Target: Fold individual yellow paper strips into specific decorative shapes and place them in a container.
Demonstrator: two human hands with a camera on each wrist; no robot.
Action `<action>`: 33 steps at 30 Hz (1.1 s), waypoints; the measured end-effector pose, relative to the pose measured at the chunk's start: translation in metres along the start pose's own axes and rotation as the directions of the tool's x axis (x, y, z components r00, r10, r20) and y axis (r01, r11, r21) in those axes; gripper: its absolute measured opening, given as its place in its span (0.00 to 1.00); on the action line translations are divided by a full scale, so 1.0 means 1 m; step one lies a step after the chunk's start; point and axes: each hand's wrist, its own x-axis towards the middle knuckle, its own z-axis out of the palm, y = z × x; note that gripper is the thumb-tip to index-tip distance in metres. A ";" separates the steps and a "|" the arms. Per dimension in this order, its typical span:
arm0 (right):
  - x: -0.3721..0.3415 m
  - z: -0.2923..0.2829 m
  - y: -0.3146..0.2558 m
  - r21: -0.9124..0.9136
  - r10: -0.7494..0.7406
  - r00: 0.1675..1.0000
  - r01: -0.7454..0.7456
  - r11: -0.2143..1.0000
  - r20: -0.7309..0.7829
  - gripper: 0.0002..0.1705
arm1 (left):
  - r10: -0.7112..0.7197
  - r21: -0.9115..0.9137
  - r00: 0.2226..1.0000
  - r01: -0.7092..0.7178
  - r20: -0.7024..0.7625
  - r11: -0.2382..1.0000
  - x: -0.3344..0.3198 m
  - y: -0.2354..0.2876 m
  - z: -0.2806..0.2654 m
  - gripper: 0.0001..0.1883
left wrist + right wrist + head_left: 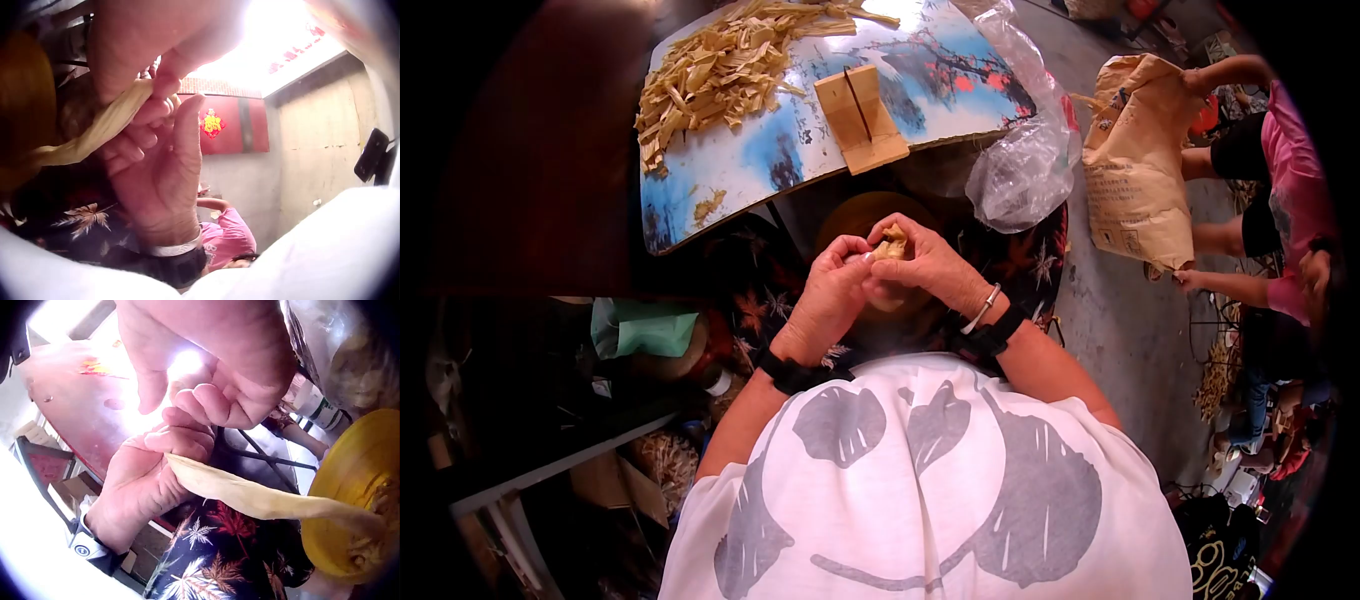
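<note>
My hands are close together over my lap. Between them is a long, pale yellow, fibrous strip (250, 495), bunched at the fingers in the head view. My left hand (832, 285) pinches the strip's upper end between thumb and curled fingers. My right hand (935, 268) curls its thumb and fingers round the bunched part (889, 245), its fingertips meeting the left ones. From the fingers the strip slants down toward a yellow basin (319, 534), which holds shredded pale pieces. Seen from the left wrist, the strip (100, 128) runs away to the left.
Ahead stands a painted tabletop (750, 160) with a heap of pale yellow strips (720, 75) and a wooden L-shaped stand (860, 118) bearing a thin upright rod. A clear plastic bag (1025, 175) hangs at its right edge. Further right, a person in pink (1295, 190) holds a brown sack (1140, 165).
</note>
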 end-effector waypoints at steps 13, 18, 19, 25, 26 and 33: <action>0.007 0.017 0.020 0.109 0.007 0.980 0.016 0.994 -0.201 0.12 | 0.178 0.335 0.982 -0.149 -0.058 0.930 -0.007 -0.002 0.009 0.04; 0.007 -0.003 0.001 -0.111 -0.072 0.961 0.043 0.993 -0.268 0.05 | 0.190 0.507 0.981 -0.146 -0.036 0.850 -0.019 0.009 0.004 0.04; 0.005 -0.005 -0.004 -0.095 -0.017 0.964 -0.009 0.995 -0.264 0.06 | 0.182 0.503 0.983 -0.138 -0.038 0.853 -0.020 0.011 0.004 0.04; 0.018 -0.012 -0.029 0.036 -0.004 0.991 0.009 0.999 -0.136 0.11 | 0.258 0.579 0.966 -0.203 -0.013 0.790 0.000 0.030 0.002 0.04; 0.024 -0.012 -0.039 0.031 -0.033 0.989 0.038 0.999 -0.142 0.11 | 0.310 0.638 0.951 -0.243 0.006 0.731 0.007 0.041 0.004 0.04; 0.099 -0.033 -0.076 -0.554 -0.499 0.805 0.269 0.788 -0.319 0.14 | 0.651 0.900 0.731 -0.401 0.203 0.170 0.083 0.107 0.014 0.07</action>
